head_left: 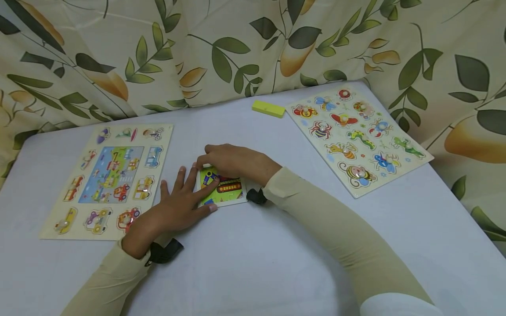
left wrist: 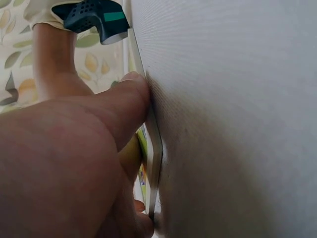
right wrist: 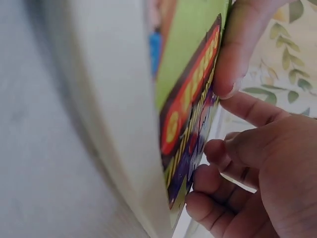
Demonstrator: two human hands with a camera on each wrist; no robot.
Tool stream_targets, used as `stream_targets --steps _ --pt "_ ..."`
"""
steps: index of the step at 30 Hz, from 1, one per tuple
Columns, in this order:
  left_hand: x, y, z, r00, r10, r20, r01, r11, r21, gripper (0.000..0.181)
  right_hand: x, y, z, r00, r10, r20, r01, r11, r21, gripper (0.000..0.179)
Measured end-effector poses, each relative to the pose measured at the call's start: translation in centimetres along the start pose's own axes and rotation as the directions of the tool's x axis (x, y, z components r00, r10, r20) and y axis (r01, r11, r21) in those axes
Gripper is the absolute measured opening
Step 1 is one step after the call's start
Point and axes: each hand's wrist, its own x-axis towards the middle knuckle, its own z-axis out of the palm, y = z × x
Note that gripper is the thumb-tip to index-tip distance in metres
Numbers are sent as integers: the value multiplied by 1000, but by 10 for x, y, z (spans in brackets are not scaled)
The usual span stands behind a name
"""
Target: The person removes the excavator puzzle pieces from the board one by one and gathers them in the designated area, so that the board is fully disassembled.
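Observation:
In the head view a small jigsaw puzzle (head_left: 233,195) with a tracked digger on green lies flat on the table between the hands. My left hand (head_left: 178,208) spreads its fingers over its left side. One finger lies on the picture, and the thumb touches the near edge, as the left wrist view also shows at the board's side (left wrist: 154,158). My right hand (head_left: 237,162) arches over the far edge, fingers curled down at the far left corner. In the right wrist view its curled fingers (right wrist: 208,178) meet the puzzle's far side; whether they hold a separate piece is hidden.
A vehicle peg puzzle board (head_left: 158,136) lies on the left and an insect peg puzzle board (head_left: 352,186) on the right. A yellow-green block (head_left: 269,109) sits near the back edge of the white-covered table (head_left: 253,263). A leaf-patterned curtain (head_left: 221,26) hangs behind.

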Motion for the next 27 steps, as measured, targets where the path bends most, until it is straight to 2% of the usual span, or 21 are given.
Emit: stream_targets --steps 6,13,21,27 --pt "-1 0 0 1000 3 2 -3 1000 6 65 -3 0 -2 1000 -1 -5 1 1000 -11 43" --pt "-1 1 -1 1000 -2 0 2 1000 9 64 -3 -3 -4 999 -19 -33 15 994 -107 43" --pt "-2 0 0 1000 -17 7 17 1000 -19 65 4 -6 -2 999 -7 43 11 995 -95 40" --pt "-2 0 0 1000 -6 9 6 1000 -10 65 4 -4 0 999 14 36 -12 998 -61 39"
